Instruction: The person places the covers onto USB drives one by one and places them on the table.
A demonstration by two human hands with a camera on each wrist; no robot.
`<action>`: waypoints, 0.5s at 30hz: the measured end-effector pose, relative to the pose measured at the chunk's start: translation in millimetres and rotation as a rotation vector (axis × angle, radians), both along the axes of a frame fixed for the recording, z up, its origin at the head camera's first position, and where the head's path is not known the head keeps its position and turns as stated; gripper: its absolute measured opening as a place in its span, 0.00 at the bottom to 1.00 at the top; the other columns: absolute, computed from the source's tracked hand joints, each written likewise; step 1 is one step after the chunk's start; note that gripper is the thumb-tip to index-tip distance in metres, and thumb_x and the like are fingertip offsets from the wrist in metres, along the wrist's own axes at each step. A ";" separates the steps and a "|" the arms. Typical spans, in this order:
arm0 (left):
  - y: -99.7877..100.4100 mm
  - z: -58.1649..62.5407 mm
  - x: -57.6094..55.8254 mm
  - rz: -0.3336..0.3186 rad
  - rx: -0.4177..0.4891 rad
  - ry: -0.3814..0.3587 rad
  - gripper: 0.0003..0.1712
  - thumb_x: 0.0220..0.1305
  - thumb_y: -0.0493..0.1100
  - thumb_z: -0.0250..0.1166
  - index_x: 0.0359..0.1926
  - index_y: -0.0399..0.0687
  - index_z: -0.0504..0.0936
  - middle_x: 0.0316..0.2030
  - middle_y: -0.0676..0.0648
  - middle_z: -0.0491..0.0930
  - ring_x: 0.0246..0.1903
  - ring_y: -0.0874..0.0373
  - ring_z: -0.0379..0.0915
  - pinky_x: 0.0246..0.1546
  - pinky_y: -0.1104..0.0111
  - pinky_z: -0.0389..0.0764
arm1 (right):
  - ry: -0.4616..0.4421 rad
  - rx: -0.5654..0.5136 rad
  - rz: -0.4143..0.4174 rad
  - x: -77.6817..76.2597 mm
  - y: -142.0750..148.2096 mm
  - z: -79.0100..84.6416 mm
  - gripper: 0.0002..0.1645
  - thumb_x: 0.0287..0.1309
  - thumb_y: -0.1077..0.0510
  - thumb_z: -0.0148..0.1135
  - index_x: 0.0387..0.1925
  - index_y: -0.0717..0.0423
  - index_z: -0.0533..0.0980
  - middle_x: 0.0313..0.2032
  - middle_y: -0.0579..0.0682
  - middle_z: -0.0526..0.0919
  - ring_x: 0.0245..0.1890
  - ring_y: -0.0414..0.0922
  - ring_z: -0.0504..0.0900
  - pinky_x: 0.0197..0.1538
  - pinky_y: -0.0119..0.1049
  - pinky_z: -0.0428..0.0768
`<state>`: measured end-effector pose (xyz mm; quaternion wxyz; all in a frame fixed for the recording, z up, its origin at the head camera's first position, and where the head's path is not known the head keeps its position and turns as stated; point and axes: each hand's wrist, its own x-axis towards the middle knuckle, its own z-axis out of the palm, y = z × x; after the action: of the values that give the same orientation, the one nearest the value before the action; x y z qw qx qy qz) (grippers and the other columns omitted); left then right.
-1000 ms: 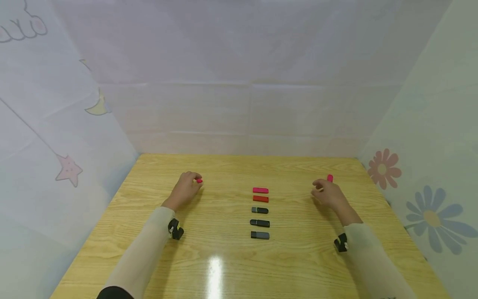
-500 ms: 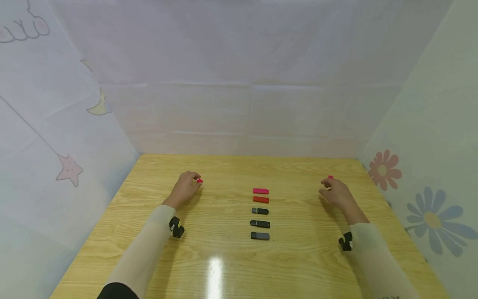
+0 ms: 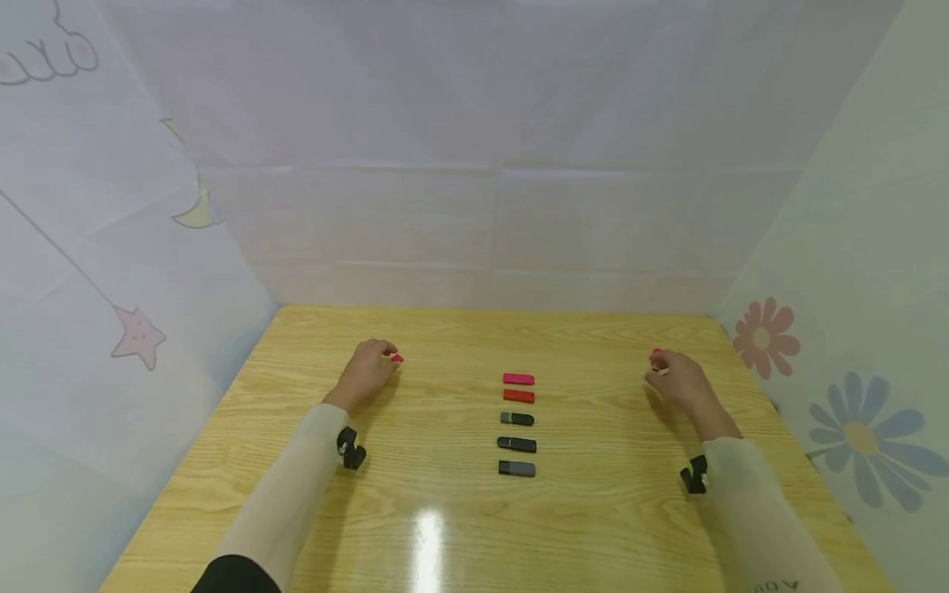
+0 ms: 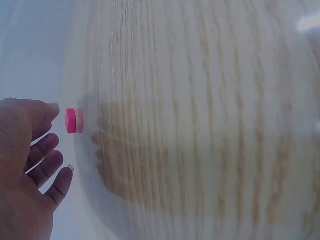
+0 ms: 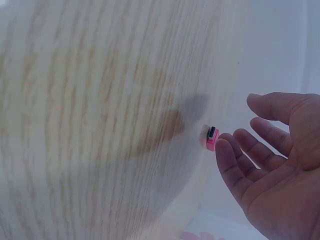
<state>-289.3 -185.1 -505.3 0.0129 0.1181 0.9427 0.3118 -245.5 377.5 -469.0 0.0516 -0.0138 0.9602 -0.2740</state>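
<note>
Near the back left of the table, my left hand [image 3: 365, 372] hovers by a small pink piece [image 3: 397, 358], its kind unclear. The left wrist view shows this pink piece [image 4: 71, 121] on the table, just apart from the loosely bent fingers. On the other side my right hand [image 3: 682, 383] is beside another pink object [image 3: 656, 352], mostly hidden behind the fingers. In the right wrist view that object [image 5: 212, 140] has a black and pale end, and the hand's fingers are spread and slightly bent, not gripping it.
Between the hands lies a column of small sticks resembling USB drives: a pink one [image 3: 518, 379], a red one [image 3: 518, 396], a black one with a grey end [image 3: 516, 418], a black one [image 3: 516, 444] and a grey one [image 3: 516, 469]. Cloth walls [image 3: 489, 214] surround the wooden table [image 3: 593, 511].
My right hand has shifted to the right toward the pink object there and now covers more of it. The left hand and the middle sticks have stayed about where they were.
</note>
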 end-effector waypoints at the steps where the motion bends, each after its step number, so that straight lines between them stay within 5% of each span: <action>1: 0.4 0.7 0.1 -0.001 0.000 0.001 0.21 0.75 0.42 0.60 0.63 0.34 0.76 0.59 0.36 0.75 0.63 0.39 0.65 0.62 0.47 0.72 | -0.005 0.001 0.001 -1.0 1.1 -0.1 0.32 0.72 0.57 0.55 0.67 0.76 0.64 0.62 0.77 0.69 0.57 0.72 0.74 0.54 0.62 0.77; 15: -0.9 -6.2 -8.4 0.022 -0.041 -0.027 0.22 0.75 0.45 0.60 0.63 0.37 0.75 0.58 0.37 0.75 0.61 0.40 0.67 0.61 0.47 0.73 | -0.077 0.001 -0.047 -17.9 15.5 -7.2 0.32 0.72 0.56 0.52 0.66 0.76 0.62 0.60 0.78 0.68 0.58 0.73 0.70 0.58 0.65 0.72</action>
<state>-297.7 -186.0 -511.5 0.0246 0.1033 0.9498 0.2942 -263.4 393.0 -476.2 0.0821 0.0194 0.9578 -0.2748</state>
